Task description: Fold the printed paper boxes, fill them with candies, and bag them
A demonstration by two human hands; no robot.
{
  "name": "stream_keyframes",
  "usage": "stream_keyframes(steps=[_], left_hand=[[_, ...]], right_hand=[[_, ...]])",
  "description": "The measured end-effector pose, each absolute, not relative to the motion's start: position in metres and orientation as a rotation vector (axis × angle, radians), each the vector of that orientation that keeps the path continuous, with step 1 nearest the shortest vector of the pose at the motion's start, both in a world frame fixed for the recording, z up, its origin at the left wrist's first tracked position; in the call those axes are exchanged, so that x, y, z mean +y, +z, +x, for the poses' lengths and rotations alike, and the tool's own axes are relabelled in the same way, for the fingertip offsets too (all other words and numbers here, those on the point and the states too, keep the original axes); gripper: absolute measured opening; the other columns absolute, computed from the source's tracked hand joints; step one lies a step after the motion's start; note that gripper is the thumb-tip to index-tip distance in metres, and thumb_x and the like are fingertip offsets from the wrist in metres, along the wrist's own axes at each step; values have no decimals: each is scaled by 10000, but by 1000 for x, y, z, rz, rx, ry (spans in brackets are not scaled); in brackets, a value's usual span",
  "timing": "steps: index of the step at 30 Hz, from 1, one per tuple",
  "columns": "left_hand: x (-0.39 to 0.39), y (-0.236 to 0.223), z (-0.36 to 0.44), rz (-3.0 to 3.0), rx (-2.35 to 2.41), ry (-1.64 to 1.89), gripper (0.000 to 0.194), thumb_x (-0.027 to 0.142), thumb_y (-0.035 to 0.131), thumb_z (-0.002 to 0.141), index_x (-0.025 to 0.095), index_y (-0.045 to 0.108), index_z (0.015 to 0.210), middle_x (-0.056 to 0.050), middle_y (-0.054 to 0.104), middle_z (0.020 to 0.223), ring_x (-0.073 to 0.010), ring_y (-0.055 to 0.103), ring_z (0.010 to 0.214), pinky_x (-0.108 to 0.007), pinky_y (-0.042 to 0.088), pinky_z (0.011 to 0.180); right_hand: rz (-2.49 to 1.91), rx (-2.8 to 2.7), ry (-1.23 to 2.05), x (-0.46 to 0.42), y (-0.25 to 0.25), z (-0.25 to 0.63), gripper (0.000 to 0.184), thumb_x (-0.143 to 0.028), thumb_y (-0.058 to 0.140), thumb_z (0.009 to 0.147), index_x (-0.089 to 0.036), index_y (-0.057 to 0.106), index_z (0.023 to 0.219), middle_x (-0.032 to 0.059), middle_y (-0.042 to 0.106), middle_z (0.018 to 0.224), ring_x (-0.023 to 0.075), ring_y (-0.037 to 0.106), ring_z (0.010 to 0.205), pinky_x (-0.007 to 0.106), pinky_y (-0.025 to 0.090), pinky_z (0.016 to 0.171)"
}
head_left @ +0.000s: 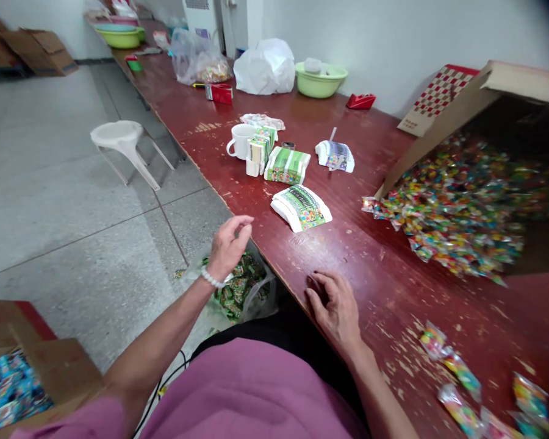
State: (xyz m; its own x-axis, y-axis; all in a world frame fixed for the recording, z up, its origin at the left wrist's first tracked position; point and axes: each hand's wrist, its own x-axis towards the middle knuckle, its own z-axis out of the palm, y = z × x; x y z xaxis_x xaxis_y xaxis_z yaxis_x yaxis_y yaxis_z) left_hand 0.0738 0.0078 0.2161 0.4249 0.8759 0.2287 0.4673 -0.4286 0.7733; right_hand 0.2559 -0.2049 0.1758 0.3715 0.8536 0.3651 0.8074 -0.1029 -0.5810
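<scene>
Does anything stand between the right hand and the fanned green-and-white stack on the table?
Nothing visible does: between the right hand and the fanned green-and-white stack, only the scuffed red tabletop shows.

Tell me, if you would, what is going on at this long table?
A person sits at the red-brown table with both hands loosely curled, neither visibly holding anything. The left hand is near the table edge, the right hand at the edge closer in. A fanned stack of green-printed wrappers lies beyond them. Wrapped candies spill from a cardboard box on the right.
</scene>
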Motion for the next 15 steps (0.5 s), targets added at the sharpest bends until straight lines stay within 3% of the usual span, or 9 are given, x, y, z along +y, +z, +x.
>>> stream_keyframes(steps=[3, 7, 12, 15], left_hand=[[19, 223, 124, 2278, 1043, 805, 337, 318, 461, 958, 189, 629, 1220, -77, 667, 1192, -224, 557, 1123, -356, 357, 1039], [29, 225, 179, 2533, 966, 673, 436, 429, 562, 922, 211, 601, 1298, -117, 593, 1321, -314, 465, 1176, -446, 336, 993], [33, 224, 201, 2739, 972, 490, 376, 511, 575, 902, 220, 685, 1112, -156, 576, 1241, -346, 434, 1127, -466, 339, 879], [31, 226, 202, 2806, 993, 430, 338, 496, 597, 893, 250, 681, 1109, -146, 551, 1259, -350, 409, 1141, -466, 323, 873]], right_hand=[[-1911, -1434, 78, -204, 178, 252, 211, -261, 586, 910, -195, 660, 1096, 115, 666, 1120, 268, 606, 1022, 443, 501, 890], [-1886, -1428, 108, -205, 180, 253, 180, -224, 575, 917, -201, 663, 1072, 102, 666, 1114, 252, 605, 1018, 419, 503, 888], [-1853, -1407, 111, -204, 179, 253, 193, -184, 563, 916, -203, 658, 1083, 104, 667, 1108, 247, 606, 1014, 412, 505, 882], [-1842, -1393, 124, -203, 180, 253, 197, -178, 567, 912, -205, 664, 1081, 104, 670, 1106, 246, 608, 1011, 407, 505, 880]])
